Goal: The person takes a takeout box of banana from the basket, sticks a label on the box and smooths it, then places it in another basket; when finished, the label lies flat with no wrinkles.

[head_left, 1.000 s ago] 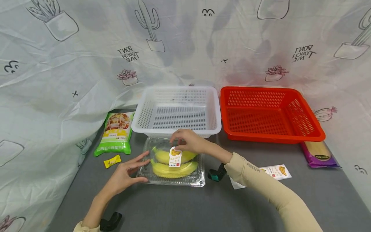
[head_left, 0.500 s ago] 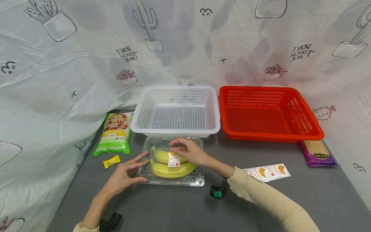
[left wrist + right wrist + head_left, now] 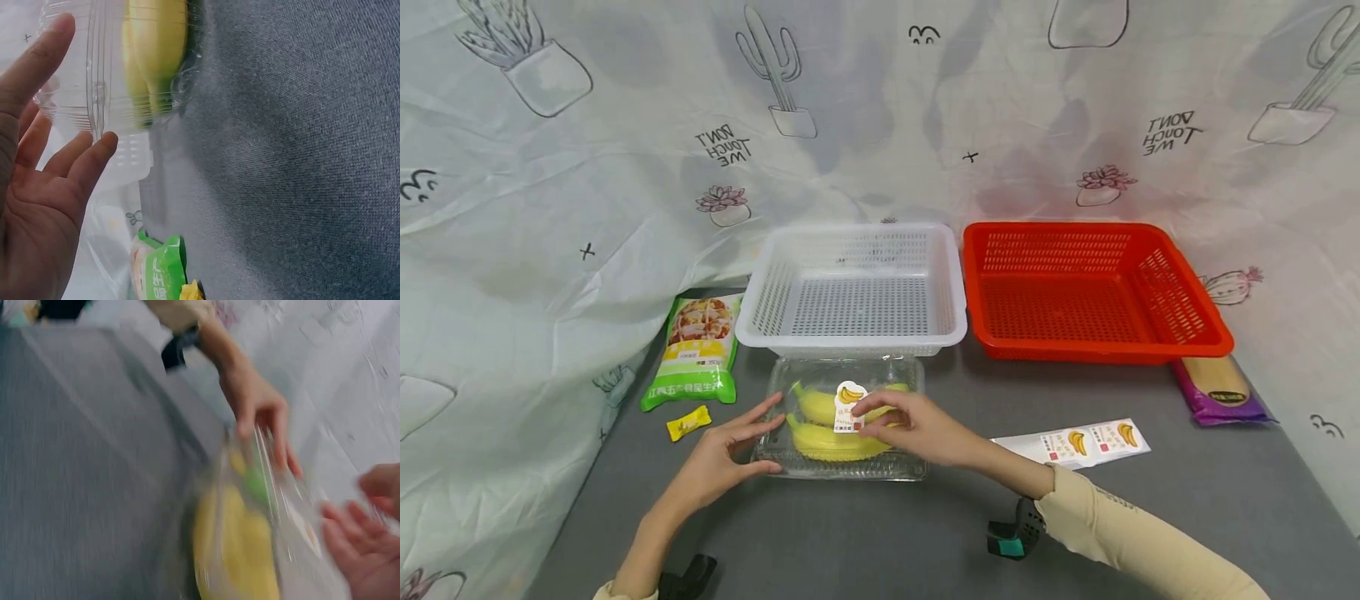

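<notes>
A clear plastic clamshell box (image 3: 850, 468) with yellow bananas (image 3: 838, 442) inside sits on the grey table in front of the white basket. On its lid shows a white banana label (image 3: 850, 407). My left hand (image 3: 722, 454) rests against the box's left end, thumb at the near corner and fingers spread along the side; the left wrist view has its fingertips (image 3: 107, 140) at the box's rim. My right hand (image 3: 917, 425) hovers over the lid with loosely bent fingers, tips beside the label's right edge, holding nothing. The right wrist view is blurred.
Behind stand a white basket (image 3: 850, 342) and a red basket (image 3: 1105, 350). A green food bag (image 3: 696, 350) and a small yellow packet (image 3: 688, 423) lie at left. At right are a strip of banana labels (image 3: 1075, 443) and a purple packet (image 3: 1225, 396).
My right hand has let go of the label's top and moved right and nearer, uncovering the whole label on the lid. The left hand has stayed at the box's left end.
</notes>
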`<action>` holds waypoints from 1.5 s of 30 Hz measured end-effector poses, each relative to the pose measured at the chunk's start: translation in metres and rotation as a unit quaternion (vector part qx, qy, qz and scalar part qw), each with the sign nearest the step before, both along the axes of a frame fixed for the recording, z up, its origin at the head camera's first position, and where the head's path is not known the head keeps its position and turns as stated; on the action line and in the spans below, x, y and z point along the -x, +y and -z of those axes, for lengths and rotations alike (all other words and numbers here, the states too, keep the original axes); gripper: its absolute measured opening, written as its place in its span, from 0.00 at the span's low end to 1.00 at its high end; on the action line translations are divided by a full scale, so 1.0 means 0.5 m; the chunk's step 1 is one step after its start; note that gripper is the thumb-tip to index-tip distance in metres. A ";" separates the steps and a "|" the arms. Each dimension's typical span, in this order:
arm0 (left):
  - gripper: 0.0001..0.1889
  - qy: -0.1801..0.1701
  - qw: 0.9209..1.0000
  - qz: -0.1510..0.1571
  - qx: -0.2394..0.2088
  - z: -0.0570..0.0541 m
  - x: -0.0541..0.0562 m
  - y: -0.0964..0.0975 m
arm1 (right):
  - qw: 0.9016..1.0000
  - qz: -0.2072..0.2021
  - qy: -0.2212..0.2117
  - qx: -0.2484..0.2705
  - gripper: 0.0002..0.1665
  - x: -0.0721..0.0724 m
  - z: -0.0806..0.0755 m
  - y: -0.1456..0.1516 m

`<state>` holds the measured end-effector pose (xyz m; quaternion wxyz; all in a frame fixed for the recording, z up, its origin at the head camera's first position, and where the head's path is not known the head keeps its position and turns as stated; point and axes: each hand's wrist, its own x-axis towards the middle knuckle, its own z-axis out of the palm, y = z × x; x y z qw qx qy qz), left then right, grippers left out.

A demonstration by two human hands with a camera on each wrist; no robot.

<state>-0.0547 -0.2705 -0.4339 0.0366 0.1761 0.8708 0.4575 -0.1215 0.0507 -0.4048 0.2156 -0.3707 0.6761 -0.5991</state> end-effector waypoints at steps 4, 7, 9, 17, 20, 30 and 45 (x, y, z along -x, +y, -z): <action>0.36 0.018 1.000 -0.006 0.011 0.007 -0.009 0.003 | 0.967 0.144 0.209 0.006 0.20 0.036 0.007 0.078; 0.40 0.019 0.999 -0.016 0.027 0.014 -0.013 0.006 | 0.901 0.240 0.359 -0.044 0.20 0.080 0.022 0.169; 0.44 0.010 0.999 -0.020 0.027 0.020 -0.011 0.009 | 0.859 0.280 0.421 -0.080 0.18 0.106 0.035 0.240; 0.48 0.023 0.998 -0.047 0.031 0.022 0.012 0.027 | 0.790 0.329 0.465 -0.228 0.35 0.145 0.055 0.516; 0.45 0.038 0.996 -0.062 0.042 0.026 0.012 0.028 | 0.790 0.340 0.438 -0.261 0.33 0.140 0.050 0.596; 0.40 0.185 0.975 -0.106 0.058 0.042 0.005 0.029 | 0.806 0.382 0.290 -0.346 0.29 0.119 0.012 0.732; 0.37 0.108 0.989 -0.099 -0.007 -0.083 -0.022 0.086 | 0.810 0.322 0.119 -0.476 0.31 0.175 -0.039 0.736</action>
